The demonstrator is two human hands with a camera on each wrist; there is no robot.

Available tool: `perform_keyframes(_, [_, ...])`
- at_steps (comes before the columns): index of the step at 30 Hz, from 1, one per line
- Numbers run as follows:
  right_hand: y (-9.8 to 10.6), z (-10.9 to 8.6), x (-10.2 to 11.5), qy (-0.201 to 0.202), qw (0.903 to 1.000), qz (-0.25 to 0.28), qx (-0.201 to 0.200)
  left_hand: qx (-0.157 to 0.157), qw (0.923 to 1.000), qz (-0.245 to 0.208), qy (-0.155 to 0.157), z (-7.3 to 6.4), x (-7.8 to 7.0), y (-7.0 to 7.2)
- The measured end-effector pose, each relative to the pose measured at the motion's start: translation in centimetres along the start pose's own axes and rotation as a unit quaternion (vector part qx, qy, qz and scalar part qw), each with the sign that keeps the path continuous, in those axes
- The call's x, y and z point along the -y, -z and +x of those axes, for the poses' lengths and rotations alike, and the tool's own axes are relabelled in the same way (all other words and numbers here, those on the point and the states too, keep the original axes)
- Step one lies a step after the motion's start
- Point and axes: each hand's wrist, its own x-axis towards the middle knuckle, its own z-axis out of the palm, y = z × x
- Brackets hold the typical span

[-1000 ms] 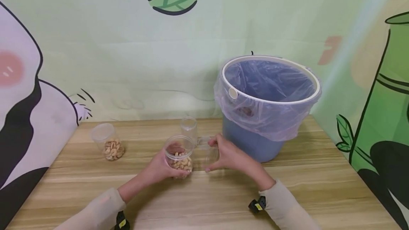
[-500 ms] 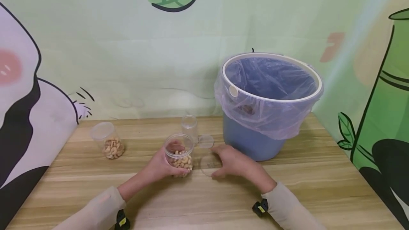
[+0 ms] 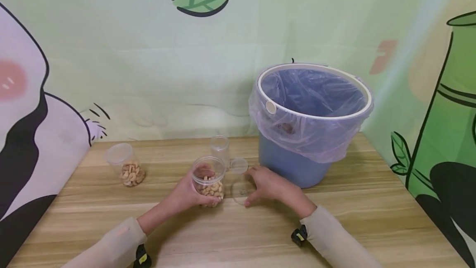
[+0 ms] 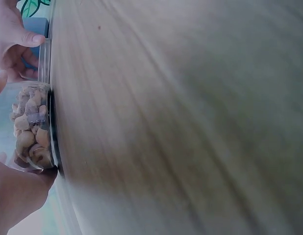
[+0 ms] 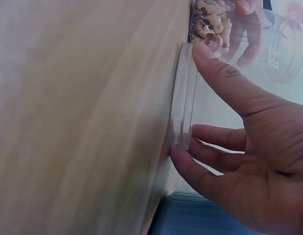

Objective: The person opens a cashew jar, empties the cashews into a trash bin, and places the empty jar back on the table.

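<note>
My left hand (image 3: 187,193) grips a clear, lidless plastic jar (image 3: 208,182) from its left side. Cashews (image 3: 212,190) fill its lower part, and the jar stands upright on the table. Just to its right, a clear round lid (image 3: 241,192) lies flat on the tabletop. The thumb and fingertips of my right hand (image 3: 268,184) hold that lid at opposite sides of its rim; the right wrist view shows the lid (image 5: 183,100) between them. In the left wrist view the jar (image 4: 31,125) sits close beside the lid.
Behind the gripped jar stands a narrower clear jar (image 3: 220,150), with a small clear lid (image 3: 239,165) next to it. A lidded jar of cashews (image 3: 124,164) is at the left. A blue bin (image 3: 293,164) with a plastic liner (image 3: 312,135) rises behind my right hand.
The lid, tilted up in my right hand a second ago, now lies flat on the table, and that hand has come down with it. The left hand and its jar stay put.
</note>
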Motion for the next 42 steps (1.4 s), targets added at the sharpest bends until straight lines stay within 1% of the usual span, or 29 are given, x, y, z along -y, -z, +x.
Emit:
perform_keyframes(6, [0.3,0.6,0.2,-0.002,1.0,-0.003,0.003,-0.005,0.9999,0.009,-0.005,0.0,-0.1,0.1])
perform_keyframes(9, [0.3,0.9,0.3,-0.006,0.9999,0.0,0.009,-0.003,1.0,0.004,-0.004,0.1,-0.2,0.1])
perform_keyframes(14, [0.4,1.1,0.5,-0.015,0.9998,0.008,0.012,0.0,0.9999,0.0,-0.011,0.3,-0.1,0.1])
perform_keyframes(20, [0.3,1.1,0.6,-0.024,0.9995,0.012,0.014,-0.001,0.9999,-0.001,-0.015,0.4,0.0,0.0])
perform_keyframes(32, [0.2,0.5,0.8,-0.032,0.9991,0.025,0.014,-0.006,0.9999,0.003,-0.009,0.3,-0.1,-0.1])
perform_keyframes(35, [0.5,0.1,1.0,-0.025,0.9989,0.036,0.015,-0.004,1.0,0.001,-0.007,0.3,-0.1,-0.2])
perform_keyframes(37, [1.0,-0.4,1.2,-0.008,0.9993,0.037,0.007,-0.003,1.0,-0.006,-0.002,0.2,-0.1,-0.2])
perform_keyframes(39, [1.9,-0.9,1.7,0.016,0.9993,0.033,-0.011,0.0,0.9999,-0.013,-0.004,0.2,-0.1,-0.2])
perform_keyframes(42, [3.4,-1.8,2.4,0.048,0.997,0.022,-0.056,-0.003,0.9999,-0.016,0.0,0.1,-0.2,-0.3])
